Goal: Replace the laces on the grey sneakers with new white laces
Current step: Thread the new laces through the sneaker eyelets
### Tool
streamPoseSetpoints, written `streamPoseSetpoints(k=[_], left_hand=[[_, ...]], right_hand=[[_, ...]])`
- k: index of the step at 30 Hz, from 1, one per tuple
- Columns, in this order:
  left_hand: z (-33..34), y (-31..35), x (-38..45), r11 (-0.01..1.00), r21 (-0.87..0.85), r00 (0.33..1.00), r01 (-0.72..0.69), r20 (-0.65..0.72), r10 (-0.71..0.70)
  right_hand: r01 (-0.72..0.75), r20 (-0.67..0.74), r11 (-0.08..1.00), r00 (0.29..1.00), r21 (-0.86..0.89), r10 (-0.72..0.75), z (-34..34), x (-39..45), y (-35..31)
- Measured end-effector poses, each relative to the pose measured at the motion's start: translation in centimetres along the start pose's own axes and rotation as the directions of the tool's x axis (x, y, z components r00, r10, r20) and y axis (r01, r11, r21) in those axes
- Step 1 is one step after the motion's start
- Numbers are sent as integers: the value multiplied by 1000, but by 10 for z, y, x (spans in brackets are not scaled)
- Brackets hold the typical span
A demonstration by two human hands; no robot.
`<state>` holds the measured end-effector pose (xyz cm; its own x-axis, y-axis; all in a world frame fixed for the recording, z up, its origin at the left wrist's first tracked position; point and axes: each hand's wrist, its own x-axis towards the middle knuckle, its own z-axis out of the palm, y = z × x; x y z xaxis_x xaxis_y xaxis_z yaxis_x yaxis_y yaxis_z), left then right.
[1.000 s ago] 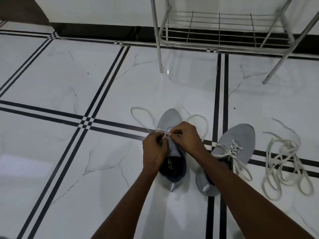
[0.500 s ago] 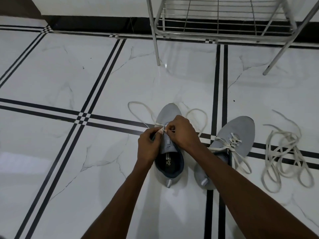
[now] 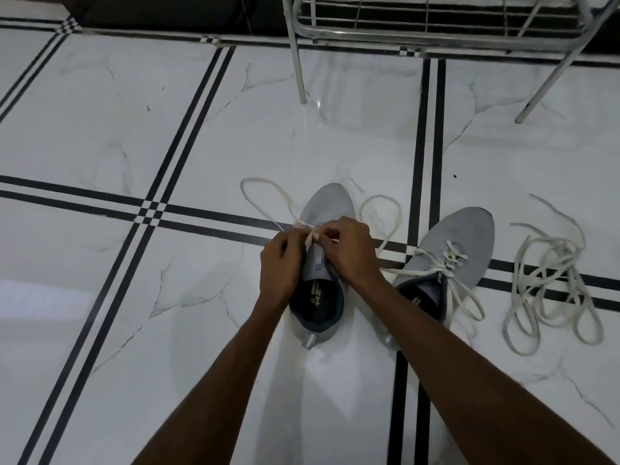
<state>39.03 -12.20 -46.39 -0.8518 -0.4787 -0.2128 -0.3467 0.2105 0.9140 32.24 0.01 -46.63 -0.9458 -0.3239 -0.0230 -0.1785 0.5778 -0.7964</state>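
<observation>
Hands (image 3: 281, 260) nearer; sneaker (image 3: 323, 229) toe away

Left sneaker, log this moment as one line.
left hand: pinching lace | right hand: pinching lace | left sneaker: lacing underway | right sneaker: laced

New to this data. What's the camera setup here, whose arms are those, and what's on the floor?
No robot: one wide-angle camera on a person's head looks down at their bare arms. The left hand and right hand both pinch a white lace over the near grey sneaker; its loose ends loop on the white marble-look tiled floor. To the right stands the second grey sneaker, already laced in white, and beyond it a loose pile of off-white laces. A metal wire rack stands at the top.
</observation>
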Motion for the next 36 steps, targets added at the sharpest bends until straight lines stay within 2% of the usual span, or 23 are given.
streamPoseSetpoints(k=[2, 5, 9, 12, 14, 16, 19, 21, 22, 24, 25, 26, 27, 28, 29, 30, 31, 32, 34, 36], left_hand=[[-5, -1, 2, 994, -88, 997, 63, 49, -59], [-11, -4, 6, 998, -26, 995, 64, 77, -62], [-12, -9, 16, 995, -23, 991, 97, 98, -94], [-5, -6, 17, 991, 134, 996, 23, 84, -35], [0, -5, 15, 980, 198, 999, -11, 52, 0], [1, -7, 13, 979, 204, 999, -30, 28, 25], [2, -9, 11, 983, 175, 998, -54, 37, 49], [-2, -13, 8, 985, 170, 999, 3, -32, 3], [-8, -18, 8, 985, 148, 989, 87, -133, -67], [-33, -31, 9, 952, 4, 885, 305, -371, -282], [-49, -38, 7, 919, -53, 821, 391, -432, -374], [-60, -43, 2, 893, -49, 783, 448, -461, -418], [-67, -44, -4, 888, 30, 786, 458, -481, -389], [-69, -41, -10, 907, 167, 827, 387, -498, -261], [-66, -36, -13, 921, 309, 880, 237, -470, -69], [-58, -29, -13, 917, 397, 917, 31, -376, 132], [-48, -25, -10, 903, 400, 934, -158, -236, 269], [-36, -19, -8, 888, 359, 935, -288, -93, 341], [-16, -8, -7, 881, 313, 933, -356, 70, 352], [-11, -5, -7, 882, 345, 944, -320, 39, 327]], right_hand=[[-15, 31, 995, 999, 94, 12, -5, 0, 0], [-126, 18, 981, 992, 144, 125, -7, 4, -3], [-139, -10, 976, 990, 166, 142, -5, 9, -2], [-111, -63, 987, 991, 114, 119, -8, -2, -3], [-105, -31, 994, 994, 28, 106, -11, -11, -6], [-104, 45, 994, 993, -37, 106, -10, -16, -7], [-193, 65, 981, 979, -22, 194, -4, -15, -8], [-202, 6, 979, 979, 4, 202, 1, -18, -5], [-194, -42, 981, 980, 25, 195, 4, -21, -3], [-183, -121, 981, 974, 69, 190, 5, -25, 0], [-183, -132, 980, 972, 80, 192, 5, -26, 0], [-181, -131, 980, 973, 79, 191, 5, -27, 0], [-171, -126, 983, 976, 69, 178, 6, -28, -2], [-145, -127, 988, 980, 54, 151, 7, -27, -3], [-114, -138, 993, 983, 36, 118, 8, -26, -4], [-81, -155, 997, 985, 14, 82, 10, -26, -4], [-66, -159, 998, 985, -4, 65, 12, -26, -4], [-75, -149, 997, 986, -18, 72, 13, -27, -4], [-112, -105, 993, 989, -48, 106, 13, -26, -2], [-121, -88, 990, 990, -73, 114, 13, -27, -2]])
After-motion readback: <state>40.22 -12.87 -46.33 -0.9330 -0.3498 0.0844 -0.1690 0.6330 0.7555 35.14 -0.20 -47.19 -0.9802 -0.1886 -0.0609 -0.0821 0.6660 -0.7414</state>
